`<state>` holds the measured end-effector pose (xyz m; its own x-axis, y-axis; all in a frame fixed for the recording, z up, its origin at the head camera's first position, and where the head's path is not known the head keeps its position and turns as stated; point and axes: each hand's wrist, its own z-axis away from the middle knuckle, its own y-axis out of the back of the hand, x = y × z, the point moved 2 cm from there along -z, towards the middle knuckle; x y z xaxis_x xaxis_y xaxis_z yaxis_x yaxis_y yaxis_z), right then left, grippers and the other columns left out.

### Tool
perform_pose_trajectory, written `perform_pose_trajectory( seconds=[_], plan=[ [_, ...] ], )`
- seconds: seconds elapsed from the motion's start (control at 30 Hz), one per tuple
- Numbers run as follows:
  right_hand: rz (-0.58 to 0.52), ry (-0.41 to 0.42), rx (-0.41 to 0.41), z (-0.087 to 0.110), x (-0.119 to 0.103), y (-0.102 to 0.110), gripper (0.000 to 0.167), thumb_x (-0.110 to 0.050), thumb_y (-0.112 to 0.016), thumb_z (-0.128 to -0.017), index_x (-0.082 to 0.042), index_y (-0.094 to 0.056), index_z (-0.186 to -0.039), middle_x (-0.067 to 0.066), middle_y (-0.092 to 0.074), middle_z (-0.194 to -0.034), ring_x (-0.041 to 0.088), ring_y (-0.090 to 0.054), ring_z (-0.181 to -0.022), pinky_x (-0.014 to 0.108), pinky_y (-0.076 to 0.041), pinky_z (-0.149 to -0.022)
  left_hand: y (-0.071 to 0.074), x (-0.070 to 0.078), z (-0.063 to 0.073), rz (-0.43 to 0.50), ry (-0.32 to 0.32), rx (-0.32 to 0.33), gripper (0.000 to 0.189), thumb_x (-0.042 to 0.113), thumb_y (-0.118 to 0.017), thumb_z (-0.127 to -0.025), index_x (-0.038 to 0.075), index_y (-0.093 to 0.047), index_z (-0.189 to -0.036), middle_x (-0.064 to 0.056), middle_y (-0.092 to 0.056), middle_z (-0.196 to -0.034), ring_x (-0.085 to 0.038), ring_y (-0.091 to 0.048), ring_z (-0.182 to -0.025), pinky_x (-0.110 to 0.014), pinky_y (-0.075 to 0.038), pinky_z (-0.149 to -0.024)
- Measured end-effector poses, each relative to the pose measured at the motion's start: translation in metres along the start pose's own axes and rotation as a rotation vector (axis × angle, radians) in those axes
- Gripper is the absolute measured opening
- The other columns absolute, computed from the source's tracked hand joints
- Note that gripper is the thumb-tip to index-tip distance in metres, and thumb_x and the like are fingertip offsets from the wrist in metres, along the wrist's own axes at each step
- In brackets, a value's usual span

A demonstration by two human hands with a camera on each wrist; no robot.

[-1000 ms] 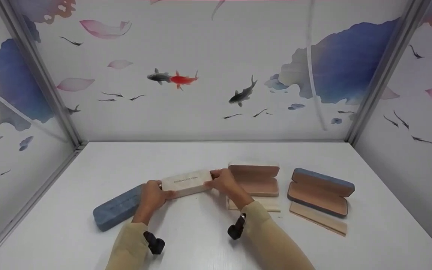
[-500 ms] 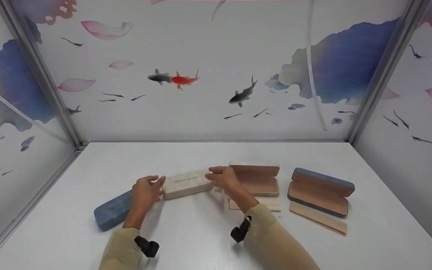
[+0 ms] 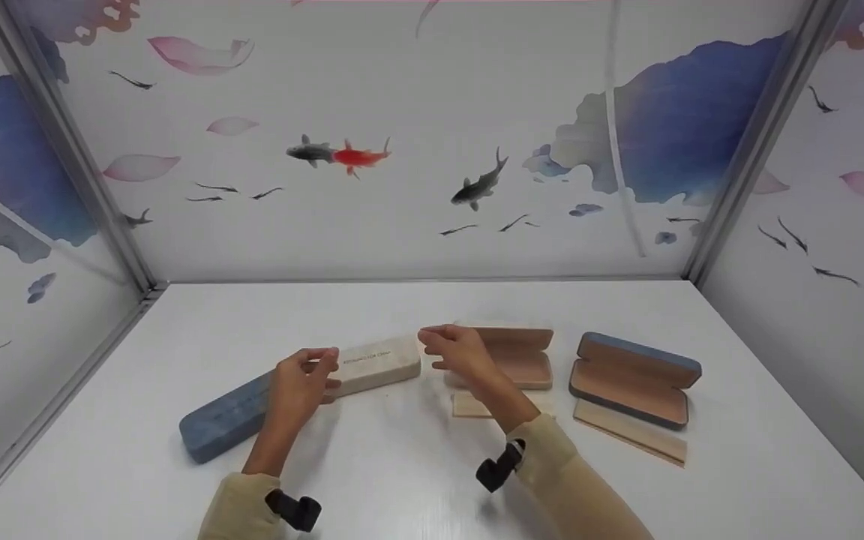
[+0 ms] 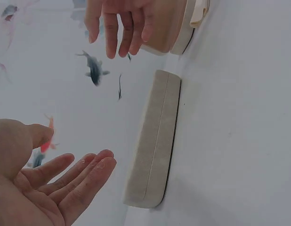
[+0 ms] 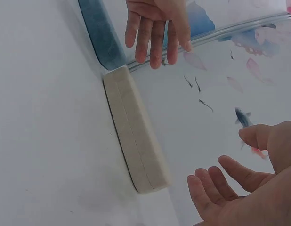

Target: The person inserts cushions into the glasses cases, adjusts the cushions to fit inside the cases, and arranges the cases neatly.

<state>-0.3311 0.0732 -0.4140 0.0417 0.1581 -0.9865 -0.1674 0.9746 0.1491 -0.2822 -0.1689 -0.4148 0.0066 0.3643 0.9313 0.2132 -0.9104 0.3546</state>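
Note:
A closed cream glasses case (image 3: 379, 362) with small lettering on its lid lies on the white table, its closing seam visible in both wrist views. My left hand (image 3: 301, 384) hovers at its left end with loosely bent fingers, holding nothing and overlapping the case in the head view. Off the right end, my right hand (image 3: 462, 354) is raised with relaxed fingers and nothing in them. Left of the cream case lies a closed blue glasses case (image 3: 226, 420), partly hidden behind my left hand. Behind my right hand stands an opened cream case (image 3: 526, 356) with a brown lining.
An opened blue glasses case (image 3: 634, 382) stands at the right. In front of it lies a folded beige cloth (image 3: 631, 433); another folded cloth (image 3: 469, 406) is partly behind my right wrist. Printed panels (image 3: 402, 247) wall the table (image 3: 402, 480) at the back and sides.
Both hands have let go of the closed cream case and drawn away from its ends, the right hand farther to the right. The case stays on the table.

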Motion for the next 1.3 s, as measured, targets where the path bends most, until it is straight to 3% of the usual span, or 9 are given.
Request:
perform_pose_trajectory(
  seconds=[0.13, 0.37, 0.5, 0.73, 1.0, 1.3],
  plan=[
    [-0.010, 0.001, 0.018, 0.006, -0.002, 0.008, 0.038, -0.030, -0.061, -0.100, -0.002, -0.065, -0.126, 0.019, -0.064, -0.133, 0.033, -0.063, -0.123, 0.043, -0.054, -0.101, -0.004, 0.005, 0.007, 0.014, -0.041, -0.014, 0.038, 0.030, -0.061, -0.101, -0.001, -0.065, -0.122, -0.024, -0.072, -0.111, -0.028, -0.076, -0.087, -0.032, -0.062, -0.069],
    [0.013, -0.022, 0.060, 0.016, -0.005, 0.021, 0.036, -0.030, -0.063, -0.099, -0.005, -0.067, -0.125, 0.015, -0.068, -0.127, 0.027, -0.066, -0.117, 0.039, -0.056, -0.099, -0.009, 0.012, 0.015, 0.040, -0.046, -0.024, 0.034, 0.028, -0.060, -0.102, 0.001, -0.065, -0.122, -0.023, -0.071, -0.111, -0.027, -0.075, -0.090, -0.031, -0.062, -0.070],
    [-0.005, -0.004, 0.071, 0.025, -0.008, 0.029, 0.034, -0.027, -0.065, -0.098, -0.004, -0.067, -0.124, 0.016, -0.068, -0.126, 0.031, -0.065, -0.119, 0.041, -0.055, -0.100, -0.016, 0.017, 0.018, 0.042, -0.048, -0.046, 0.033, 0.026, -0.059, -0.102, 0.002, -0.065, -0.123, -0.022, -0.072, -0.112, -0.027, -0.075, -0.091, -0.033, -0.063, -0.073],
    [0.039, 0.043, 0.067, 0.040, -0.015, 0.047, 0.034, -0.028, -0.065, -0.099, -0.008, -0.068, -0.126, 0.011, -0.070, -0.125, 0.032, -0.063, -0.122, 0.047, -0.051, -0.105, -0.028, 0.031, 0.020, 0.025, -0.076, -0.063, 0.033, 0.027, -0.059, -0.102, 0.003, -0.065, -0.125, -0.019, -0.072, -0.112, -0.027, -0.075, -0.092, -0.035, -0.063, -0.076],
    [0.080, 0.065, 0.070, 0.053, -0.019, 0.064, 0.037, -0.027, -0.064, -0.099, -0.006, -0.065, -0.130, 0.011, -0.066, -0.128, 0.029, -0.062, -0.123, 0.047, -0.051, -0.106, -0.043, 0.044, 0.024, 0.031, -0.135, -0.106, 0.040, 0.031, -0.058, -0.103, 0.003, -0.062, -0.131, -0.020, -0.072, -0.112, -0.028, -0.075, -0.092, -0.036, -0.063, -0.077],
    [0.126, 0.106, 0.095, 0.065, -0.014, 0.085, 0.041, -0.027, -0.065, -0.098, -0.004, -0.063, -0.132, 0.011, -0.066, -0.127, 0.027, -0.063, -0.118, 0.045, -0.052, -0.103, -0.064, 0.051, 0.022, 0.040, -0.129, -0.127, 0.041, 0.031, -0.057, -0.103, 0.004, -0.061, -0.132, -0.017, -0.072, -0.112, -0.026, -0.075, -0.094, -0.035, -0.062, -0.079]
  ],
)
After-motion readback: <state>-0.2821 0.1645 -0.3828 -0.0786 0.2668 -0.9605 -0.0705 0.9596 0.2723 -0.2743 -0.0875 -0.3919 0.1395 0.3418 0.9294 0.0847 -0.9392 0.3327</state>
